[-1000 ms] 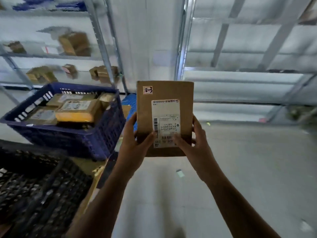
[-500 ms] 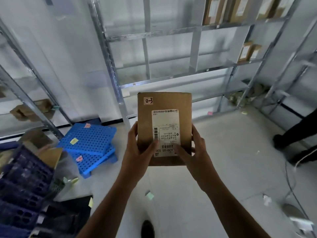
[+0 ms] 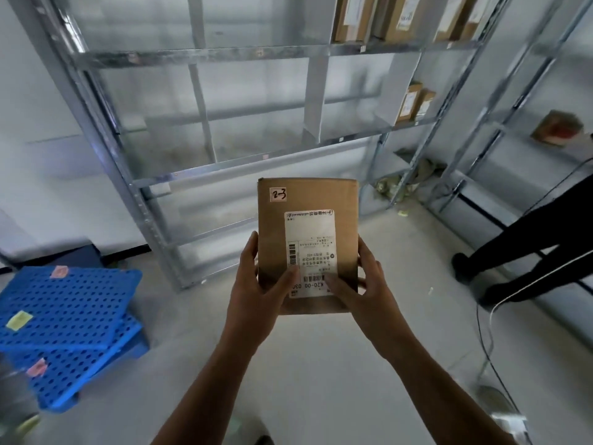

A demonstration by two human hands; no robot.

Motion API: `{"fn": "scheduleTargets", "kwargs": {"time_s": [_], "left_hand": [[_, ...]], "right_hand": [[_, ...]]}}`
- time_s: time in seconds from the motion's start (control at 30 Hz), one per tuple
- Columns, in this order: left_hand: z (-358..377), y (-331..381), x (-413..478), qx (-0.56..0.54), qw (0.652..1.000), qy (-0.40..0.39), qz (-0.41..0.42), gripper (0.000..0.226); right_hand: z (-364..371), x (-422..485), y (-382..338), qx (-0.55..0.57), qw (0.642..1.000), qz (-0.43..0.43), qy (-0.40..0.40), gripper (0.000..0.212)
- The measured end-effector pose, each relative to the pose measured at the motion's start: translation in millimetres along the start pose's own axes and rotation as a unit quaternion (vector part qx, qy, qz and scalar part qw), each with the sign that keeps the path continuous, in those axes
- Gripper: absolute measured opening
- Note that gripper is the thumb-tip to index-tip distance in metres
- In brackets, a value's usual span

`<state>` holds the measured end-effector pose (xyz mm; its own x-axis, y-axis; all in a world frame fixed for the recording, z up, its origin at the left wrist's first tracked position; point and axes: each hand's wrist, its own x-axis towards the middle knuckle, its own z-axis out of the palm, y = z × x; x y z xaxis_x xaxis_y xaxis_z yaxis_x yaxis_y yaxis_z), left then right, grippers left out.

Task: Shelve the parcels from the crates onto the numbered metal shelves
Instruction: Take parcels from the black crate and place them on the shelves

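A brown cardboard parcel [image 3: 308,226] is held upright in front of the metal shelving [image 3: 199,56], level with its lower tiers. The parcel's lower edges are gripped by the left hand [image 3: 256,284] and the right hand [image 3: 362,290], with both thumbs laid on the white label [image 3: 309,245]. A handwritten tag [image 3: 278,194], apparently reading 2-3, is stuck near the top corner. Blue perforated pallets [image 3: 64,316] are stacked left of the shelving's foot

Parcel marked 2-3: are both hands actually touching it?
Touching. Head view: the left hand and right hand grip the parcel by its lower edges, thumbs pressed on its label.
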<state>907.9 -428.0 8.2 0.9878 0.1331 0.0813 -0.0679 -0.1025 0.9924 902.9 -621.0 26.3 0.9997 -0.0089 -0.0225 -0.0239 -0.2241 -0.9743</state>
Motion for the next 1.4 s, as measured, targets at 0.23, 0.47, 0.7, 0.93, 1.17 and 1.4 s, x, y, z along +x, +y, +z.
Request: {"fn": "scheduleTargets", "kwargs": {"time_s": [0.23,0.47,0.7,0.93,1.17,1.4], "left_hand": [[72.1,-10.0,97.7,0.013,0.998,-0.062,-0.026,0.090],[176.3,-28.9,210.7,0.033,0.995,-0.093,-0.019,0.081],[300.5,-14.6,329.3,0.036,0.995,-0.096,-0.003,0.072],[376.9,-22.3,421.5,0.051,0.996,-0.063,0.031,0.068],[406.3,-55.9,535.2,0.028,0.998,-0.042,0.034,0.064],[437.4,-75.3,672.7,0.001,1.000,-0.009,-0.001,0.073]], "right_hand": [[-56.8,92.0,25.7,0.001,0.998,0.044,0.048,0.076],[-136.5,214.1,71.3,0.014,0.997,0.046,0.061,0.076],[-236.3,346.7,89.0,0.006,0.996,0.061,0.065,0.070],[-300.6,463.4,99.8,-0.035,0.996,0.067,0.035,0.076],[-303.7,594.1,122.7,-0.040,0.998,0.044,0.006,0.076],[-310.3,734.4,113.7,-0.100,0.995,0.020,-0.002,0.069]]}}
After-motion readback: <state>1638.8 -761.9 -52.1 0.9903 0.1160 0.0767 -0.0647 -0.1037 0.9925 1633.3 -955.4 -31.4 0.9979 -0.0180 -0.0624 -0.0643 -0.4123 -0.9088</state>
